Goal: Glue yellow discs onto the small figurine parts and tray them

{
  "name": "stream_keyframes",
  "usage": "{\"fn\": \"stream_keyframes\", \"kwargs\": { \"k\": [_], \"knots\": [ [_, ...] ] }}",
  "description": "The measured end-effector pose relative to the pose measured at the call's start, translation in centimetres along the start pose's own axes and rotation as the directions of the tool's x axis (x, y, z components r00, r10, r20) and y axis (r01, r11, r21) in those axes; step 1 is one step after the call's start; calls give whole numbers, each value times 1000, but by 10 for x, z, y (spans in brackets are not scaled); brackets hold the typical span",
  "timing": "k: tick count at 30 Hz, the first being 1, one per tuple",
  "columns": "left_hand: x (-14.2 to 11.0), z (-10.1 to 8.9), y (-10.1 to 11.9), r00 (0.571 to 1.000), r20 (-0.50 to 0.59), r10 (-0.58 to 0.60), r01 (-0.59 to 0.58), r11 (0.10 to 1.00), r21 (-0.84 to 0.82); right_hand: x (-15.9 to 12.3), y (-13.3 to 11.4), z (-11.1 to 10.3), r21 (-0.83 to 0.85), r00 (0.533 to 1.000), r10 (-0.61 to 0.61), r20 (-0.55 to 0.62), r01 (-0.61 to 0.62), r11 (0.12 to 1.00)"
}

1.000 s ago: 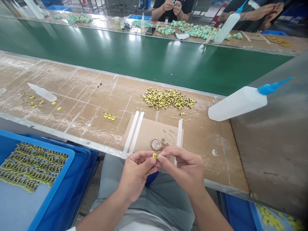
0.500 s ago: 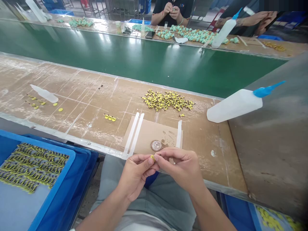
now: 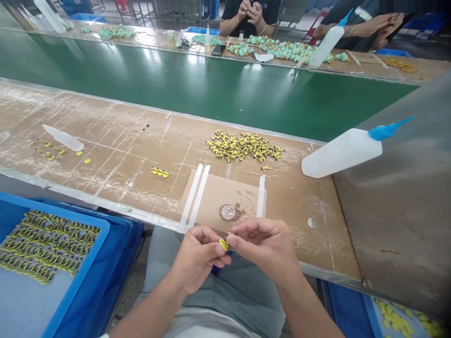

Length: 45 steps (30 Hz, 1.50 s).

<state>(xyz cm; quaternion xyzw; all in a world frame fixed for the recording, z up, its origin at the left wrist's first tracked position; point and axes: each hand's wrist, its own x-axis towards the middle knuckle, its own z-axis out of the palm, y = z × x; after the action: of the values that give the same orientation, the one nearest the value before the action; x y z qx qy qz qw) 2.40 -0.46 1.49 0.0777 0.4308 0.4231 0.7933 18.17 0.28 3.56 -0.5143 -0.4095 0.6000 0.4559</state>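
at the far left we have a blue tray holding neat rows of yellow-and-black pieces, and past it on the bench lie a small white bottle and a few yellow discs. our left hand is curled above our lap, thumb and fingertips closed on a tiny yellow piece, which sits between both hands, just above the bench edge and in front of a cardboard pad with a clear disc on it. our right hand is curled too, its fingertips pressing the same piece from the other side, so neither hand is released. the piece is too small to read in detail, so we cannot tell how its parts sit. to work it well, we keep our fingertips close together, pinch lightly but steadily, and brace our hands against each other so it cannot slip. beyond the pad lies a heap of yellow pieces, and further right a large white bottle with a blue nozzle rests on the steel panel, above a blue bin of yellow discs.
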Motion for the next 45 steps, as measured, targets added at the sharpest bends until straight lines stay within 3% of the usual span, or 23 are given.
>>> {"fn": "stream_keyframes", "kwargs": {
  "k": [5,11,21,31,36,45],
  "knots": [
    [3,-7,-3,998,69,5,-6,1000,14,0,0,-2,78,994,54,91,-61,995],
    [6,-13,-3,986,134,104,-115,990,80,0,-4,3,188,959,163,234,-209,960],
    [2,-24,0,934,315,170,-209,974,93,-3,2,8,239,931,238,275,-306,921],
    [5,-28,0,948,266,174,-200,977,74,-2,5,13,176,931,266,248,-314,933],
    [0,-28,13,949,177,260,-274,960,60,6,3,40,268,942,238,235,-298,916],
    [0,-54,50,878,95,469,-455,880,-136,46,-2,114,395,931,217,293,-324,860]
  ]
}}
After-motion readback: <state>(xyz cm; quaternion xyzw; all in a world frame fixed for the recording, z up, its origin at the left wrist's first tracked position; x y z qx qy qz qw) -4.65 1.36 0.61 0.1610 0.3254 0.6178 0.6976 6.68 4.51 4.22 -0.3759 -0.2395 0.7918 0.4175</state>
